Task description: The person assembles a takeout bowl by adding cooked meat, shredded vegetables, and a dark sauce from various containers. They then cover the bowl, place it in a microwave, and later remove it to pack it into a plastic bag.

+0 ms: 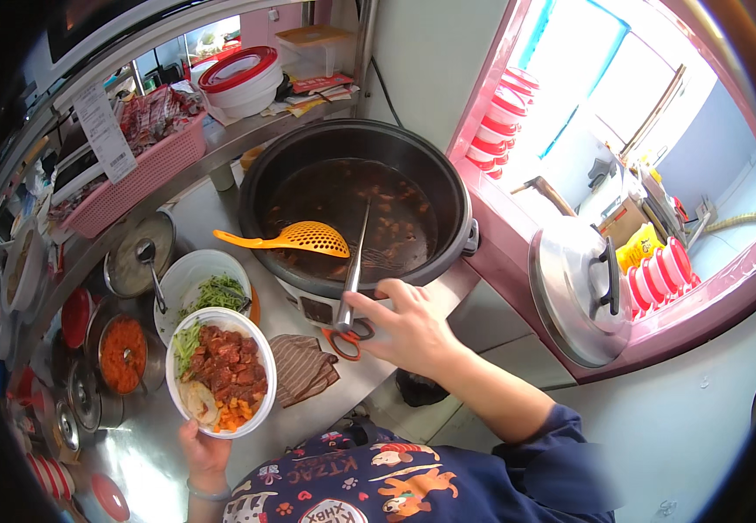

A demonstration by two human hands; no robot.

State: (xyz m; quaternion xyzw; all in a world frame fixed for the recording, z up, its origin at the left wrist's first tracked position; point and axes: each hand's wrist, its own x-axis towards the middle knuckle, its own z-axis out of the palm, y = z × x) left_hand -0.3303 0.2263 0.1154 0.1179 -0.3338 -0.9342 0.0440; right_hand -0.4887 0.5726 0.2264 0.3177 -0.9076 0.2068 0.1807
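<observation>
My left hand [204, 455] grips a white round bowl [271, 366] from below at its near rim. In it lie reddish-brown meat chunks [231, 356], shredded greens, diced orange pieces and a pale piece of food. My right hand [413, 327] reaches to the metal handle of a ladle [356, 272], its fingers apart and a fingertip at the handle's end. The ladle leans over the rim of a large black pot [265, 166], its head hidden in dark broth [343, 196]. An orange perforated skimmer [308, 237] rests across the pot's near left rim.
Orange-handled scissors [343, 344] and a folded brown cloth [304, 370] lie before the pot. Left stand a bowl of shredded greens [212, 296], a pot of orange-red food [123, 353] and a pot with a spoon [140, 253]. A large lid [570, 296] leans on the right ledge.
</observation>
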